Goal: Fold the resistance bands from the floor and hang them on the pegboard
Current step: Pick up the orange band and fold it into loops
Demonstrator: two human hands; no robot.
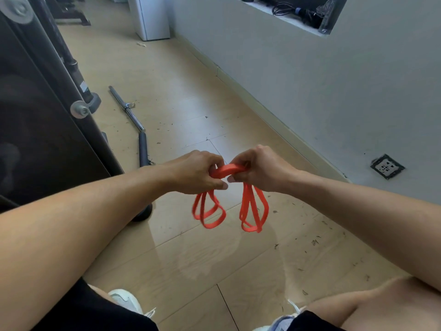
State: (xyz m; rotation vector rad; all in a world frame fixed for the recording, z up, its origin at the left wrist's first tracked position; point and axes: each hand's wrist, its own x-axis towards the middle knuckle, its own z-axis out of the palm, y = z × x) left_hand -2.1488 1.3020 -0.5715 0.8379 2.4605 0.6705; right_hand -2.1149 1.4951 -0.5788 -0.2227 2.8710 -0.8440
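Nearest the camera, the person's knees and white shoes frame a bare patch of wood floor directly below the fingers. Above it, the left hand and right hand sit almost knuckle to knuckle, each with fingers curled tight round the orange resistance band, which bridges the short gap between them as a stacked bundle. Below each fist 2 or so loops hang free, well clear of the floor. The risk is in that bundle: the layers are elastic, so if either thumb eases while regripping, the stack could spring apart and the fold be lost, or 1 loop could slip out and dangle longer. Beyond the fingers, to their left, lies a metal bar. No pegboard is in view.
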